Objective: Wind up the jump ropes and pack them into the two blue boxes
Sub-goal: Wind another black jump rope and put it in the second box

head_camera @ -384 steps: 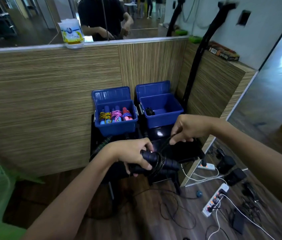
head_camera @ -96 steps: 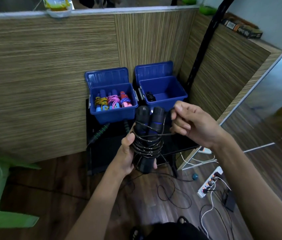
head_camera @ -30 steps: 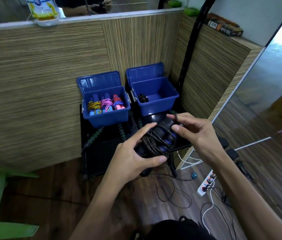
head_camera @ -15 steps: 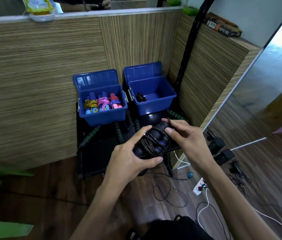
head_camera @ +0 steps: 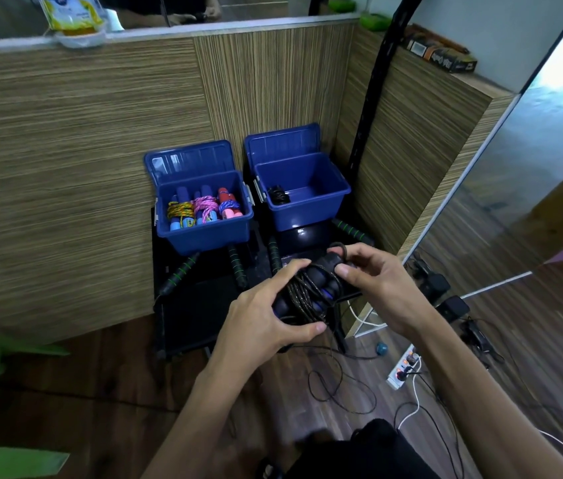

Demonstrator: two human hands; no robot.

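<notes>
While the left hand [head_camera: 266,316] curls its fingers and thumb around a black jump rope [head_camera: 307,292] whose cord is wound about its two handles, the right hand [head_camera: 376,281] pinches the loose end of the cord at the top of that bundle. The bundle is held just in front of the right blue box [head_camera: 304,191], above the black stand [head_camera: 200,305] on which both boxes sit. The right blue box is open, lid up, with one small dark wound rope [head_camera: 278,195] lying at its left wall. Just left of it stands the left blue box [head_camera: 204,212], also open, holding three wound ropes [head_camera: 204,209] in yellow, pink and blue side by side. In front of the boxes, green-banded handles [head_camera: 235,264] lie on the stand. To the right of the right blue box and lower, a power strip [head_camera: 404,369] and cables lie on the wooden floor [head_camera: 100,392].
</notes>
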